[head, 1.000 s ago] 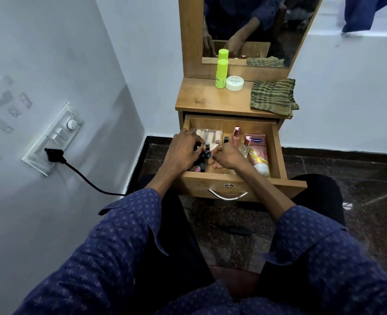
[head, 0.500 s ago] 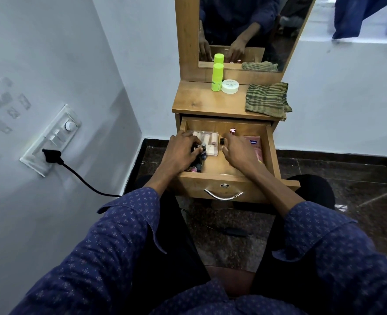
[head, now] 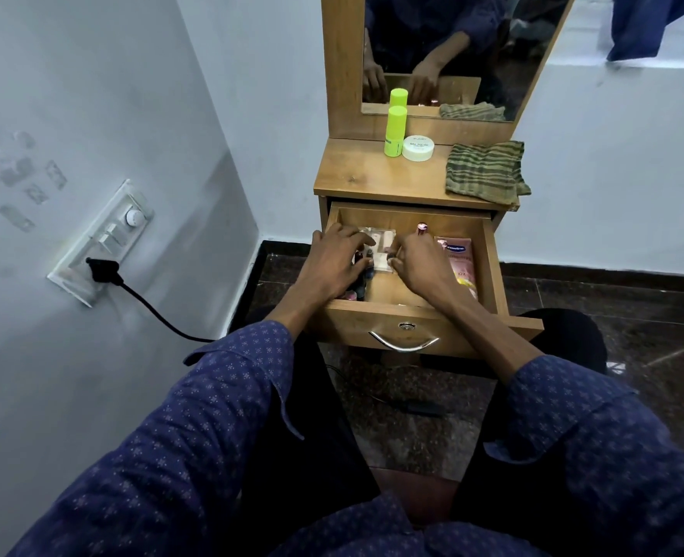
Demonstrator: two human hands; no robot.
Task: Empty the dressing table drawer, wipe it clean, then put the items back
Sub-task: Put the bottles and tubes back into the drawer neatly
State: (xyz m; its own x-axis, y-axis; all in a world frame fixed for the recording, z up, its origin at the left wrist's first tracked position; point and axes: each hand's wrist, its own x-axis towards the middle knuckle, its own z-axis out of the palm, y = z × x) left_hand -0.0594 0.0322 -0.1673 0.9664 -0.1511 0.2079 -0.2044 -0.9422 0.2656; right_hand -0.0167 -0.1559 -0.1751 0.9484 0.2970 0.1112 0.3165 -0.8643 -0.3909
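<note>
The wooden drawer (head: pixel 489 271) of the dressing table is pulled open in front of me. My left hand (head: pixel 332 263) lies over the drawer's left side, fingers curled round several small dark bottles (head: pixel 362 289). My right hand (head: pixel 418 265) is in the middle of the drawer, its curled fingertips at the right edge of a clear packet (head: pixel 380 241) of small items. A pink-capped bottle (head: pixel 422 227) stands just behind that hand. A pink lotion tube (head: pixel 458 261) lies along the drawer's right side, partly hidden by my wrist.
On the table top (head: pixel 356 176) stand a lime-green bottle (head: pixel 395 130) and a white round tin (head: pixel 417 148), with a folded green striped cloth (head: pixel 485 170) at the right. A mirror (head: pixel 452 46) rises behind. A wall with a plugged-in socket (head: pixel 101 271) is close on the left.
My right hand has come back from over the lotion tube to the clear packet's edge, uncovering the tube. My left hand stays on the small dark bottles.
</note>
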